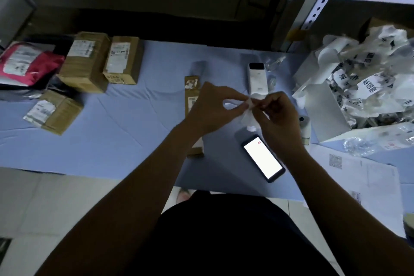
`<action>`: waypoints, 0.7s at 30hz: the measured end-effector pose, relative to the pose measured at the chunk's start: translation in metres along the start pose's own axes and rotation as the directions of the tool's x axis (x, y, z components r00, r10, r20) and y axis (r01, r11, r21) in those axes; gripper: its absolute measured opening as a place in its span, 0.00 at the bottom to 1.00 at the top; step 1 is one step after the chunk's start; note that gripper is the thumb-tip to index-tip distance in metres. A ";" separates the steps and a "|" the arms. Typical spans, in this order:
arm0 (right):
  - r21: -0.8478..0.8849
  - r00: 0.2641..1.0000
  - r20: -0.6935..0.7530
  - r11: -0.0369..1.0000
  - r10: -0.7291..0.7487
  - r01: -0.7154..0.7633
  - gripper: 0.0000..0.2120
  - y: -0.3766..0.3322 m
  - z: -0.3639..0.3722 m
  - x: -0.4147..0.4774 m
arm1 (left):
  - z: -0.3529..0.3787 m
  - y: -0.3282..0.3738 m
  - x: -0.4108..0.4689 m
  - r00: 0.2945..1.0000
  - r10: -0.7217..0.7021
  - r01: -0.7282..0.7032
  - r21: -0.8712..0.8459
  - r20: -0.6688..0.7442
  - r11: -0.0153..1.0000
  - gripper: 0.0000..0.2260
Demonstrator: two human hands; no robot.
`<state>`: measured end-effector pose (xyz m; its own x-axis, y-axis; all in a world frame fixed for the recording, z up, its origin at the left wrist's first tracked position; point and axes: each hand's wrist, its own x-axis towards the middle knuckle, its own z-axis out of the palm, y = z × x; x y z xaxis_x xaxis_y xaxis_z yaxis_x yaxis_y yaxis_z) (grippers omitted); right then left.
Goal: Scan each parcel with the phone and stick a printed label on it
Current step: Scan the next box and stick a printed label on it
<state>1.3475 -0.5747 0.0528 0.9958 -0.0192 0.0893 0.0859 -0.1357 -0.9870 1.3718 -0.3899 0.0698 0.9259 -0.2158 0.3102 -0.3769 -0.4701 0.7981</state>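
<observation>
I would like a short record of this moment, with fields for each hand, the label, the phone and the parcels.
Left hand: pinches the label
Right hand: pinches the label's other end
Label: small, white, held above the table
Phone: lies on the table, screen lit, untouched
Slim parcel: partly hidden by the left hand
Other parcels: cardboard boxes and a red bag at left

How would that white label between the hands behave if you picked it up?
Probably floppy and very light: the label bends and droops where the left hand and right hand pinch it. Being thin, it would likely crease or tear easily.
</observation>
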 end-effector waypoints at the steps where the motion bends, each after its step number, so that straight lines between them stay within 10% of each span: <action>1: 0.002 1.000 -0.002 1.000 -0.004 0.004 0.08 -0.001 0.000 -0.001 | 0.000 0.000 0.000 1.000 0.027 -0.027 0.025 -0.003 0.999 0.09; 21: -0.217 0.995 0.016 0.971 -0.095 0.096 0.07 -0.011 0.004 -0.009 | 0.007 -0.005 -0.012 0.999 0.017 -0.019 0.071 0.031 0.997 0.07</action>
<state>1.3372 -0.5696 0.0619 0.9835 0.0093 0.1807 0.1725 -0.3490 -0.9211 1.3623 -0.3912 0.0589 0.9181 -0.2497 0.3077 -0.3954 -0.5258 0.7532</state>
